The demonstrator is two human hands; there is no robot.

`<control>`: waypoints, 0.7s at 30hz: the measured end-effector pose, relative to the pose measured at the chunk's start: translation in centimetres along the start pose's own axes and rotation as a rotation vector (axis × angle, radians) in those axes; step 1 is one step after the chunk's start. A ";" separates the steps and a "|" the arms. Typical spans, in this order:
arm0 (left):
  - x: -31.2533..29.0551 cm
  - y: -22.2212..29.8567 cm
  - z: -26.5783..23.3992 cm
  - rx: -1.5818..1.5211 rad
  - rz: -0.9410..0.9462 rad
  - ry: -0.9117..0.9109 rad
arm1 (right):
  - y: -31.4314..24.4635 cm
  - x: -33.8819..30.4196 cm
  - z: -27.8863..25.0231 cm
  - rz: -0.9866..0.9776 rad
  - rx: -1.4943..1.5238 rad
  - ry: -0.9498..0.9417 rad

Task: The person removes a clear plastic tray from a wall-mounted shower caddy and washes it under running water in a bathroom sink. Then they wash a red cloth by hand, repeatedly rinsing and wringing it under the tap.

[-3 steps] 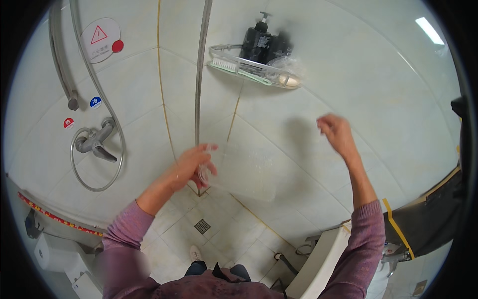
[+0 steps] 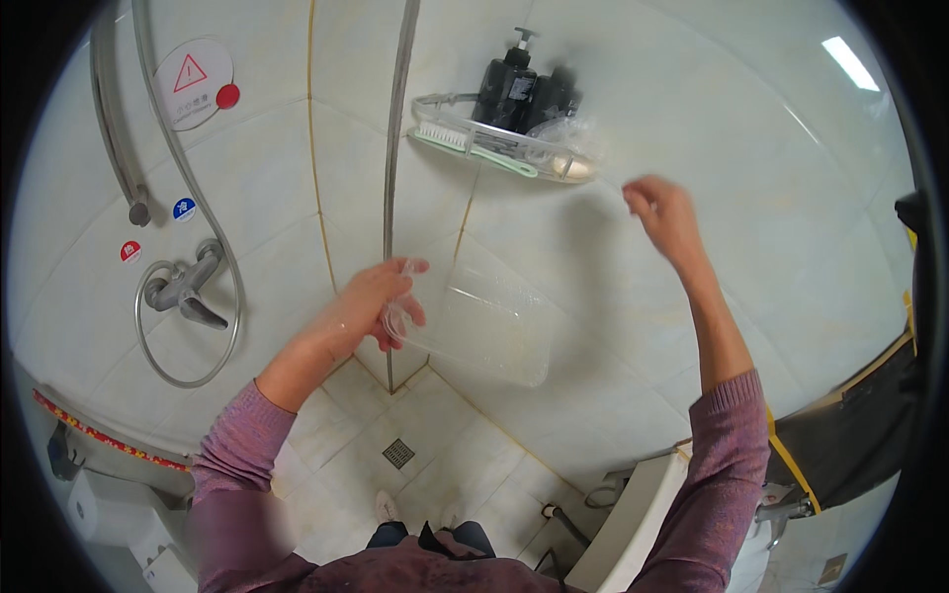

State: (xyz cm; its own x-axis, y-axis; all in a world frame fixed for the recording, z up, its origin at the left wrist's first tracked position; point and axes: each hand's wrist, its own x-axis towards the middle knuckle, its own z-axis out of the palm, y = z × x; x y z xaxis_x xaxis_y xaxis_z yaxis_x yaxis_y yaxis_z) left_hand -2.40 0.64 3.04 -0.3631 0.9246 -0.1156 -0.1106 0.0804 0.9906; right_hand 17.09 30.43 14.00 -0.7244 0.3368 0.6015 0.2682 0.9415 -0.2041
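A clear plastic container (image 2: 494,331), wet and see-through, hangs tilted in front of the tiled corner. Its narrow end is in my left hand (image 2: 381,301), whose fingers are wrapped round the rim. My right hand (image 2: 664,219) is raised to the right of the container, apart from it, just below and right of the corner shelf. Its fingers are curled closed, and whether anything is inside them is hidden.
The corner shelf (image 2: 445,107) holds black pump bottles (image 2: 506,87), a pale green brush (image 2: 474,148) and a bar of soap (image 2: 571,167). A shower mixer tap (image 2: 188,292) with a looped hose is on the left wall. A floor drain (image 2: 398,454) lies below. A white basin side (image 2: 633,524) stands lower right.
My left hand has lifted slightly with the clear container, which shows more sharply now. My right hand has also risen a little toward the shelf.
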 end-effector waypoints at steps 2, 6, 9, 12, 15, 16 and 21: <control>0.5 2.0 -0.5 0.023 0.029 0.012 | 0.1 3.4 0.3 -0.080 0.003 0.112; 1.9 4.7 -0.1 0.020 0.046 0.045 | 1.3 9.9 0.5 -0.126 -0.083 0.238; 2.8 7.1 0.6 0.025 0.052 0.116 | 2.6 13.3 1.5 -0.153 -0.123 0.305; 3.8 9.6 1.2 0.055 0.083 0.157 | 4.0 15.7 2.5 -0.234 -0.155 0.398; 4.7 11.6 1.6 0.058 0.112 0.216 | 4.8 17.8 3.2 -0.265 -0.183 0.414; 5.0 12.0 1.8 0.060 0.114 0.249 | 4.9 18.6 3.2 -0.274 -0.214 0.393; 7.4 14.8 2.5 0.111 0.150 0.342 | 4.9 19.8 3.2 -0.294 -0.148 0.300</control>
State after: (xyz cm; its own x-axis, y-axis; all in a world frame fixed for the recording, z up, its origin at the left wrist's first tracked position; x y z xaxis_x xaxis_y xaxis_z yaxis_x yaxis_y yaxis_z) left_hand -4.44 9.62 17.06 -0.6574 0.7529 0.0318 0.0613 0.0114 0.9981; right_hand 2.01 41.74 22.44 -0.5729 0.0152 0.8195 0.1820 0.9772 0.1091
